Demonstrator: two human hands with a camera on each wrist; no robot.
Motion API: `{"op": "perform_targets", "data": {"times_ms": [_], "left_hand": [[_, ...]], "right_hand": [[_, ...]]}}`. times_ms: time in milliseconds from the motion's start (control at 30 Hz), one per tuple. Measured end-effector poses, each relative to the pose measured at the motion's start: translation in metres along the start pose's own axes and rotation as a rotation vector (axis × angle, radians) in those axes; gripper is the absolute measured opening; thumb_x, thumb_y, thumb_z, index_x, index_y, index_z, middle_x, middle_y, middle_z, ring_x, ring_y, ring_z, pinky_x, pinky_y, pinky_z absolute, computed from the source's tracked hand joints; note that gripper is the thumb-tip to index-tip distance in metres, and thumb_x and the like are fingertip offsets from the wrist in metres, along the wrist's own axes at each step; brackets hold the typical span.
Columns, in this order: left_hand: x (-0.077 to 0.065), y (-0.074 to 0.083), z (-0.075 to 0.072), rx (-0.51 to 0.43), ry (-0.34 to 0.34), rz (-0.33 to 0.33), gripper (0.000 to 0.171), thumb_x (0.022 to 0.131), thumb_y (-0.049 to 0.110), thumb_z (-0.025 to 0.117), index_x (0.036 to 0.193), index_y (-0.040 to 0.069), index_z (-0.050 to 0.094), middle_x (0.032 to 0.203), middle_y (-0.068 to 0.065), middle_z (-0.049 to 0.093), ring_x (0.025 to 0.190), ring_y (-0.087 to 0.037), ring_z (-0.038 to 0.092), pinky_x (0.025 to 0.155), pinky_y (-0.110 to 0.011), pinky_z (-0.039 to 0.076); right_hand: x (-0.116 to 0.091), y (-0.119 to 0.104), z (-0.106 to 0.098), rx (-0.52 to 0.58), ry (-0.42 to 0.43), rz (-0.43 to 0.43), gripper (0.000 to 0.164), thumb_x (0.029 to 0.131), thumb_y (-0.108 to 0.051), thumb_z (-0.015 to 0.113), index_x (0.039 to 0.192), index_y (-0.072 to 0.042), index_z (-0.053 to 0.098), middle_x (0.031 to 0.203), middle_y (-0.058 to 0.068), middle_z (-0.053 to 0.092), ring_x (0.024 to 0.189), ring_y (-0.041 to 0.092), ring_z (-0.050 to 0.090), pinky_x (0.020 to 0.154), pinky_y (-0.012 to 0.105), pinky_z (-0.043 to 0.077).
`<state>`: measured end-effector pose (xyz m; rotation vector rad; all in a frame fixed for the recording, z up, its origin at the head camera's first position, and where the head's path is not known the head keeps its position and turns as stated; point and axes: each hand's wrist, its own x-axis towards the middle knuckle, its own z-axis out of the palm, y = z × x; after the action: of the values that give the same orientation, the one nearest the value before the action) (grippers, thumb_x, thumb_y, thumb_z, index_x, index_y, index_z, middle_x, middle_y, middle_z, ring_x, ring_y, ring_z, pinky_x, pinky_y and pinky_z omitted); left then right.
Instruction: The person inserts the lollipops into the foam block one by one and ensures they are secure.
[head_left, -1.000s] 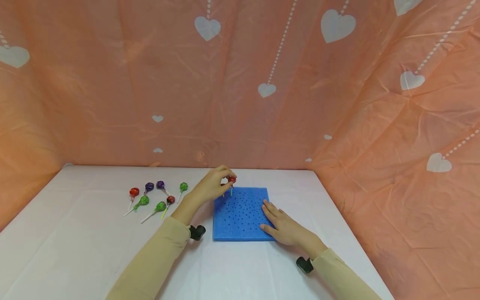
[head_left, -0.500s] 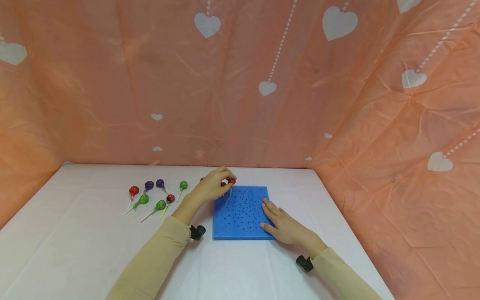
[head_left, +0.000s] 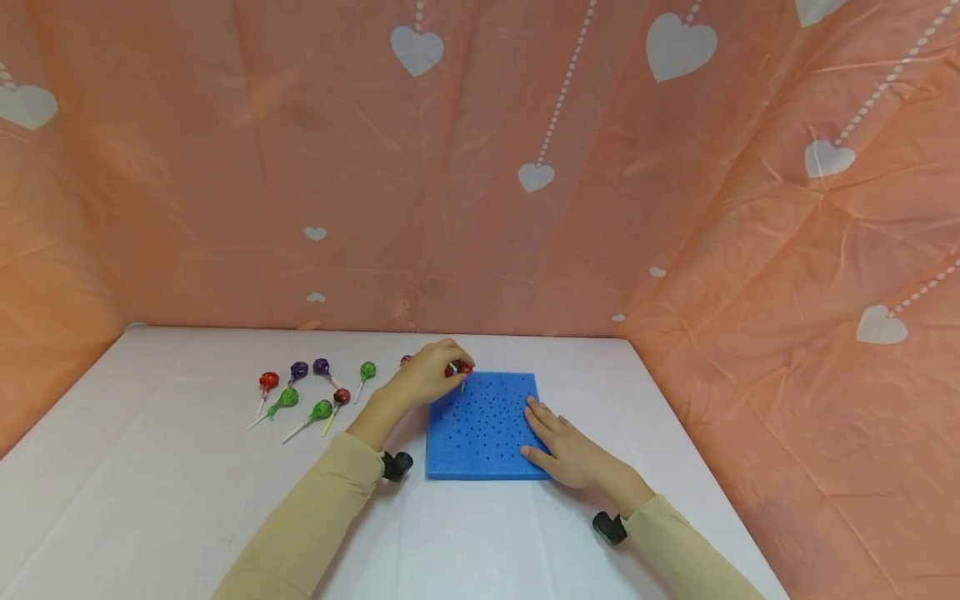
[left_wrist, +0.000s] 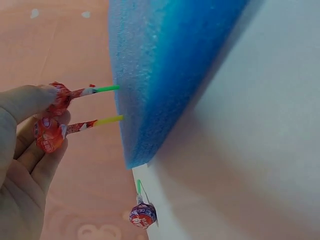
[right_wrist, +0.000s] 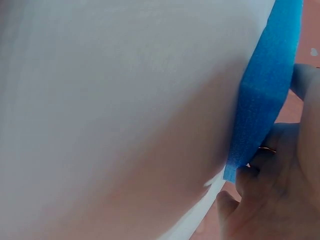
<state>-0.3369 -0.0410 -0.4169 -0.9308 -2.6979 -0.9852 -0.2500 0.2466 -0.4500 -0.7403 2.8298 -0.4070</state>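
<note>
My left hand pinches the wrapped head of a red lollipop at the back left of the blue foam block. Its green stick meets the foam's top face. Close beside it, a second red lollipop has its yellow stick in the foam, and the left fingers lie around its head. In the head view the left hand partly hides both. My right hand rests on the block's right edge with fairly straight fingers, holding no lollipop. Many small holes dot the foam.
On the white table, left of the foam, lie several lollipops, among them a red one, a purple one and a green one. A red and purple lollipop lies behind the left hand. An orange curtain encloses the table.
My left hand has shifted slightly down at the foam's back left corner, and the red lollipop's head sits a little lower. The right hand stays in place.
</note>
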Motion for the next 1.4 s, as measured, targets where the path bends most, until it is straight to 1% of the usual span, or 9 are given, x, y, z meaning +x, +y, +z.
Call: {"op": "perform_targets", "data": {"times_ms": [133,433,533,800,967,1100,1200,1300,1400], "left_hand": [[0.0,0.0,0.001,0.028,-0.012,-0.001,0.022,0.095,0.005,0.075,0.117,0.005,0.075,0.112,-0.008,0.068,0.105,-0.024,0.066,0.095,-0.038,0.058],[-0.002,0.002,0.002,0.016,-0.011,-0.002,0.022,0.094,0.004,0.075,0.116,0.005,0.075,0.113,-0.009,0.068,0.104,-0.024,0.066,0.096,-0.039,0.058],[-0.003,0.001,0.002,0.028,-0.009,0.0,0.022,0.095,0.005,0.075,0.116,0.006,0.075,0.115,-0.009,0.068,0.104,-0.024,0.066,0.095,-0.039,0.058],[-0.004,0.0,0.003,0.053,0.003,0.013,0.022,0.094,0.006,0.076,0.116,0.008,0.075,0.117,-0.008,0.068,0.104,-0.024,0.066,0.094,-0.038,0.058],[-0.005,0.0,0.002,0.062,0.01,0.005,0.025,0.094,0.008,0.076,0.119,0.009,0.075,0.121,-0.007,0.068,0.109,-0.025,0.066,0.098,-0.041,0.057],[-0.006,0.0,0.002,0.075,0.017,0.012,0.029,0.095,0.009,0.076,0.124,0.009,0.073,0.124,-0.008,0.067,0.114,-0.026,0.066,0.102,-0.042,0.055],[-0.008,-0.001,0.0,0.073,0.031,0.011,0.029,0.097,0.01,0.074,0.126,0.01,0.072,0.126,-0.008,0.067,0.118,-0.026,0.065,0.103,-0.043,0.055],[-0.01,-0.003,-0.003,0.059,0.062,0.011,0.03,0.098,0.01,0.071,0.128,0.012,0.072,0.127,-0.007,0.066,0.118,-0.027,0.065,0.101,-0.045,0.055],[-0.012,-0.007,-0.008,0.039,0.106,0.028,0.03,0.098,0.008,0.069,0.127,0.011,0.071,0.125,-0.007,0.067,0.115,-0.028,0.066,0.097,-0.047,0.056]], "right_hand": [[0.001,0.0,0.0,-0.002,0.002,-0.004,0.072,0.11,-0.042,0.048,0.163,0.0,0.022,0.173,0.014,0.009,0.159,0.035,0.012,0.126,0.056,0.017],[-0.001,0.0,-0.001,0.001,-0.001,0.002,0.073,0.11,-0.042,0.048,0.163,0.0,0.021,0.174,0.014,0.009,0.159,0.035,0.013,0.126,0.056,0.018],[0.0,0.0,0.0,-0.001,-0.005,0.006,0.073,0.11,-0.043,0.048,0.164,-0.001,0.021,0.174,0.013,0.008,0.159,0.034,0.012,0.127,0.055,0.017],[0.0,0.0,0.0,0.009,0.007,-0.004,0.073,0.11,-0.042,0.048,0.163,0.0,0.023,0.173,0.014,0.01,0.159,0.035,0.013,0.126,0.056,0.017],[0.001,0.0,0.001,0.005,0.008,0.003,0.073,0.11,-0.043,0.048,0.163,0.0,0.022,0.174,0.013,0.009,0.159,0.035,0.013,0.126,0.056,0.017],[0.001,0.0,0.001,0.004,0.01,0.01,0.073,0.11,-0.044,0.048,0.163,-0.001,0.023,0.174,0.013,0.009,0.159,0.034,0.013,0.126,0.055,0.017],[0.001,0.0,0.001,0.006,0.011,0.01,0.073,0.11,-0.044,0.048,0.163,-0.001,0.023,0.174,0.013,0.01,0.159,0.035,0.013,0.126,0.055,0.017],[0.0,0.0,0.001,0.01,0.012,0.007,0.073,0.11,-0.043,0.049,0.163,0.0,0.023,0.173,0.014,0.01,0.159,0.035,0.014,0.126,0.056,0.017],[0.0,-0.001,0.0,0.013,0.013,0.003,0.073,0.11,-0.043,0.049,0.163,0.0,0.023,0.173,0.015,0.011,0.159,0.035,0.014,0.126,0.056,0.017]]}}
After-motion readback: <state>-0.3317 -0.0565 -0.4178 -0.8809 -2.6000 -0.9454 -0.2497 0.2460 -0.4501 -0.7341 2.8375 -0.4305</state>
